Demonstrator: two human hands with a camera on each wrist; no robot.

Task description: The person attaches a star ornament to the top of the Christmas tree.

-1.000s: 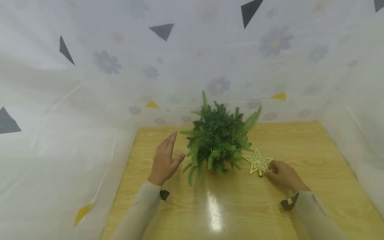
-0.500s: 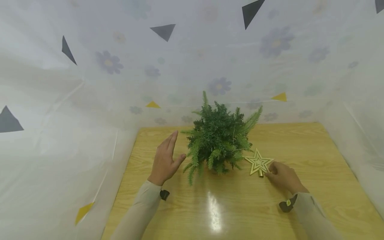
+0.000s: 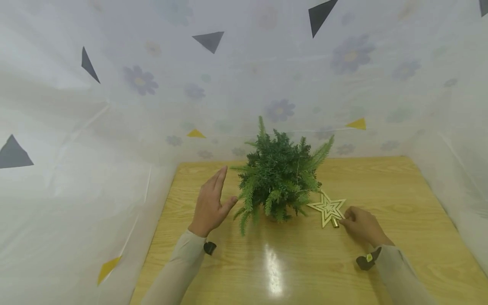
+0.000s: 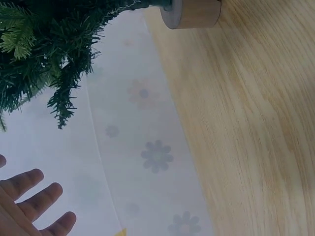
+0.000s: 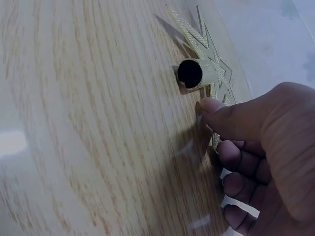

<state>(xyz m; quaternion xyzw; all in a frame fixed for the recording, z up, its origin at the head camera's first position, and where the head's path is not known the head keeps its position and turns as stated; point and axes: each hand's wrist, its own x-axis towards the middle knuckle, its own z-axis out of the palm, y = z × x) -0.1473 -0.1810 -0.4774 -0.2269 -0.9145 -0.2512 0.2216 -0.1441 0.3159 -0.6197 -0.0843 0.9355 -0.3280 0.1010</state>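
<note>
A small artificial Christmas tree [image 3: 280, 173] stands on the wooden table, and its round wooden base [image 4: 199, 14] shows in the left wrist view. My left hand [image 3: 209, 203] is held up beside the tree's left side, fingers straight, with nothing in it. To the right of the tree lies a gold star tree topper [image 3: 328, 209] with a short hollow socket [image 5: 190, 73]. The thumb and fingers of my right hand [image 3: 362, 224] pinch one point of the star near that socket. In the right wrist view the star is tilted close to the tabletop.
The wooden table [image 3: 305, 271] reaches back to a pale, flower-printed plastic sheet [image 3: 244, 93] that hangs behind and at both sides. Grey and yellow triangles are stuck on the sheet.
The star has turned a little on the table, its socket swinging to the right and its left points shifting left. My right hand has barely moved; my left hand holds its place.
</note>
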